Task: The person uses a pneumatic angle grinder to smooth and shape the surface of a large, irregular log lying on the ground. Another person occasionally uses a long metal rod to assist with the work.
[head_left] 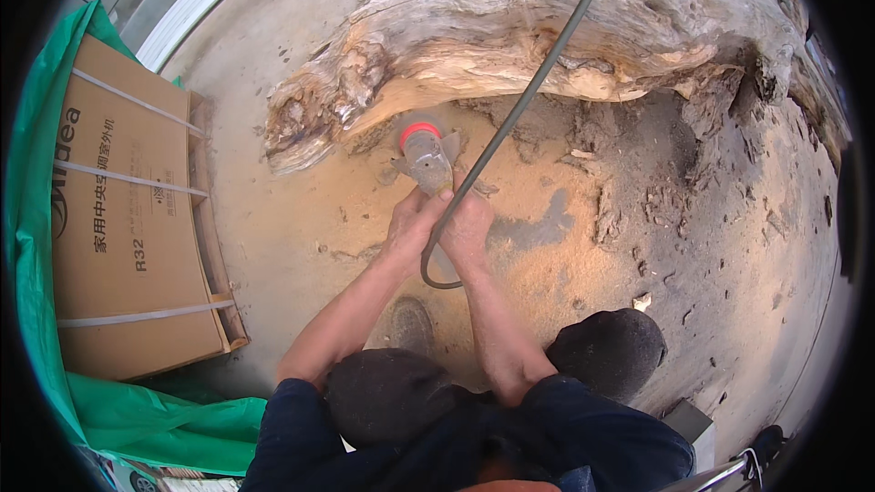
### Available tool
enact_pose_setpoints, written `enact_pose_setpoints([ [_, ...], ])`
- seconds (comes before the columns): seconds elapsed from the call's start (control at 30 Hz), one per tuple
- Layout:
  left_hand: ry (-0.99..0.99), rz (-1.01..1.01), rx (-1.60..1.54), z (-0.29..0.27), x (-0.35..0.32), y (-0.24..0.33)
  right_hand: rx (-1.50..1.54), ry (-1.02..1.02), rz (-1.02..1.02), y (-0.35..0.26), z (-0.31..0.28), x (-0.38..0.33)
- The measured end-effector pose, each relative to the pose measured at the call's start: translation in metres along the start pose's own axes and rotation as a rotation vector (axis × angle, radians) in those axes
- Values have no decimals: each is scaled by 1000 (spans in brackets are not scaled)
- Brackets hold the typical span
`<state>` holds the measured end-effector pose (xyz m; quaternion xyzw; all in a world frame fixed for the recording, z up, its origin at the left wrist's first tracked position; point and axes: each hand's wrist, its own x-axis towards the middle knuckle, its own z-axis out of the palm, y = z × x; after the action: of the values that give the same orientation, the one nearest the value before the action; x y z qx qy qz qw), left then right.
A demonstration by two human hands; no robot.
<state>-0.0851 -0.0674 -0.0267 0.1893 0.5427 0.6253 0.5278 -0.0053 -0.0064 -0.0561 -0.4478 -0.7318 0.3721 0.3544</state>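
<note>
A dusty grey angle grinder (pixel 427 160) with a red ring (pixel 419 132) at its front end points away from me, close to the lower edge of a big weathered log (pixel 510 27). My left hand (pixel 412 220) is closed round its body from the left. From the right, my right hand (pixel 468 223) is wrapped on it too, so the two hands meet and hide most of the grip. A dark power cable (pixel 522 100) loops beside my wrists and runs up across the log. Where the disc meets the wood is hard to make out.
Orange sawdust (pixel 556 269) and bark crumbs (pixel 670 205) cover the floor. At the left stands a large strapped cardboard box (pixel 128 210) on a wooden pallet (pixel 211 219), with green sheeting (pixel 164 415) around it. My knees (pixel 609 351) are bent beneath my arms.
</note>
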Motion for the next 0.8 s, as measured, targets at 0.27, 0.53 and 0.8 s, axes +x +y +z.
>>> enact_pose_setpoints([
  [0.27,119,-154,260,-42,-38,-10,230,-89,485,27,-25,-17],
  [0.53,463,1,2,-99,32,48,764,128,892,65,-47,-10],
  [0.8,528,107,-158,-116,90,48,939,147,939,79,-63,-16],
])
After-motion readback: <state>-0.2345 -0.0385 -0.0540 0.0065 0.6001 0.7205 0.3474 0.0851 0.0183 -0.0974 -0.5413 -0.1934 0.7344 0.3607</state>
